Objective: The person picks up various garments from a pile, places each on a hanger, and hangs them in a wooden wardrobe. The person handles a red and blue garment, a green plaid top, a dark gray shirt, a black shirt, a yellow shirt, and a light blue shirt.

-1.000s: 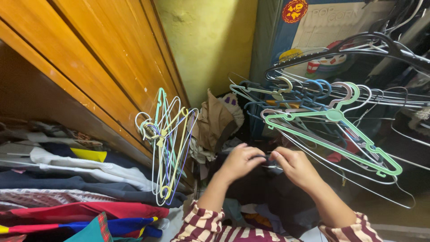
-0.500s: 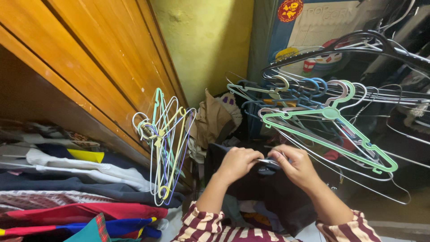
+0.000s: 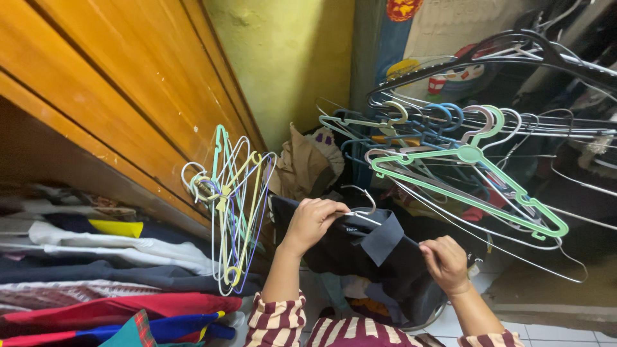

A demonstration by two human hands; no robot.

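Black collared shirt [image 3: 379, 247] on wire hanger [image 3: 362, 204], gripped by both hands.

Left hand [image 3: 313, 222], right hand [image 3: 445, 262] grip dark shirt [image 3: 369, 247] on wire hanger [image 3: 361, 204].

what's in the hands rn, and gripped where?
Dark collared shirt on a wire hanger. Left hand grips it at the collar by the hanger's neck; right hand pinches the shoulder edge.
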